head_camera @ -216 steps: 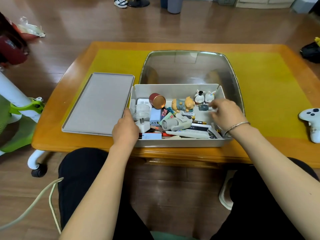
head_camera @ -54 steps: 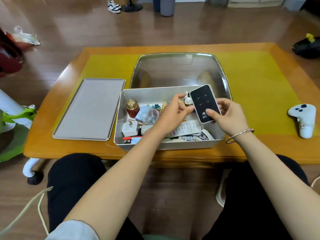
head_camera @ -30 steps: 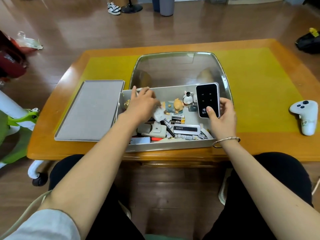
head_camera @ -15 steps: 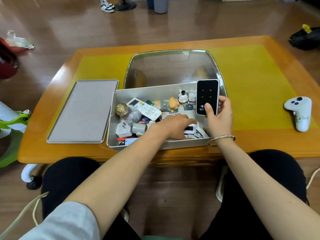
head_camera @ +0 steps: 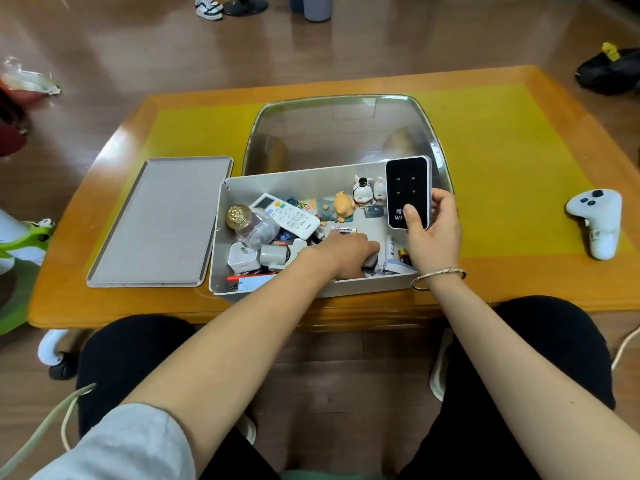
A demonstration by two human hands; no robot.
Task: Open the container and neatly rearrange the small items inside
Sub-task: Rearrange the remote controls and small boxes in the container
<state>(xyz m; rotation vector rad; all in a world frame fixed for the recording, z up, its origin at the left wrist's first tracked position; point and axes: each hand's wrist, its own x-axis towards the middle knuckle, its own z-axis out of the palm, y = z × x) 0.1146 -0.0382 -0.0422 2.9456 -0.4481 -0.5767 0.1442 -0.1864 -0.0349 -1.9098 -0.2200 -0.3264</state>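
Grey open container (head_camera: 277,183) of small items on an orange wooden table (head_camera: 519,282), both hands reaching in.

The right hand (head_camera: 434,233) stands a black Wi-Fi device (head_camera: 408,192) upright at the container's right end, grip clamped on it, thumb on its face. The left hand (head_camera: 349,252) reaches down among the items at the right front; its fingers are hidden, so its grip cannot be told. A white remote (head_camera: 287,216), figurines (head_camera: 341,206) and chargers (head_camera: 242,259) lie inside. The grey lid (head_camera: 159,223) lies just left.

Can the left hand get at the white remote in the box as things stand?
Probably yes. The left hand is already inside the box, and the white remote lies on top of the clutter just beyond it, uncovered.
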